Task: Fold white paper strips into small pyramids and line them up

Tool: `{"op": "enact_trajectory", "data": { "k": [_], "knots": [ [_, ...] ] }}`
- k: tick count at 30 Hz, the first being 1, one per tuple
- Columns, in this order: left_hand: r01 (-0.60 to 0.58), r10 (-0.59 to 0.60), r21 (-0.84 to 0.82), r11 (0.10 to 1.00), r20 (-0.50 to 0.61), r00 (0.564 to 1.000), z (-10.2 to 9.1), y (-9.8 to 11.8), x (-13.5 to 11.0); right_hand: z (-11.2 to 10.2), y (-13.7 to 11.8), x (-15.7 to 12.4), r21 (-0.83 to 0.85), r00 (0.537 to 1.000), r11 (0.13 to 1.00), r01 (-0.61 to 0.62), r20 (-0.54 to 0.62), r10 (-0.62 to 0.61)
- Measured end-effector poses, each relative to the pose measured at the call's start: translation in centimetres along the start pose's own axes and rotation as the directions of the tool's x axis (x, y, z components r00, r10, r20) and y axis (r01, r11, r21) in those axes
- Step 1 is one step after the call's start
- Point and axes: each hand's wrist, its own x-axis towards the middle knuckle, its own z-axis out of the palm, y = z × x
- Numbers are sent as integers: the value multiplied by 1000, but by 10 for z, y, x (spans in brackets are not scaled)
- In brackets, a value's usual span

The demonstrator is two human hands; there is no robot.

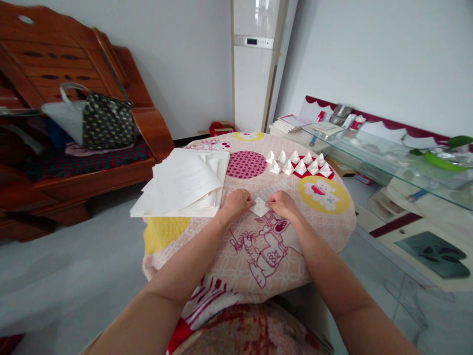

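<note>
Paper piece [259, 207], small, white and part folded, lies on the tablecloth [258, 256] between 2 hands; left hand [236, 201] and right hand [283, 203] each close fingertips on an edge. It looks light, thin, easily creased, best held by corners. Folded pieces [297, 165] sit in rows beyond. Handbag [105, 121] on the bench [74, 172]: contents hidden

Forearms converging, left hand [238, 201], right hand [283, 203] close together, fingers pinching
</note>
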Motion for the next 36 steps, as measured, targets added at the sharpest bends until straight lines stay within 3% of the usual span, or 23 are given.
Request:
{"op": "enact_trajectory", "data": {
  "k": [6,15,22,27,36],
  "knots": [
    [6,-6,5,1000,5,1000,0,0,2,1,10,-1,105,996,990,92,-5,-92],
    [3,-3,40,999,-5,1000,5,0,1,-7,-5,-1,19,997,1000,-14,74,12],
    [24,-22,103,994,-22,1000,6,5,-1,-3,-5,2,-42,999,999,-9,38,10],
    [75,-72,59,995,-55,996,7,10,-1,-2,-5,2,-51,1000,999,0,23,1],
    [112,-112,57,992,0,994,0,16,-2,-7,2,-2,3,999,1000,-26,36,26]
  ]
}}
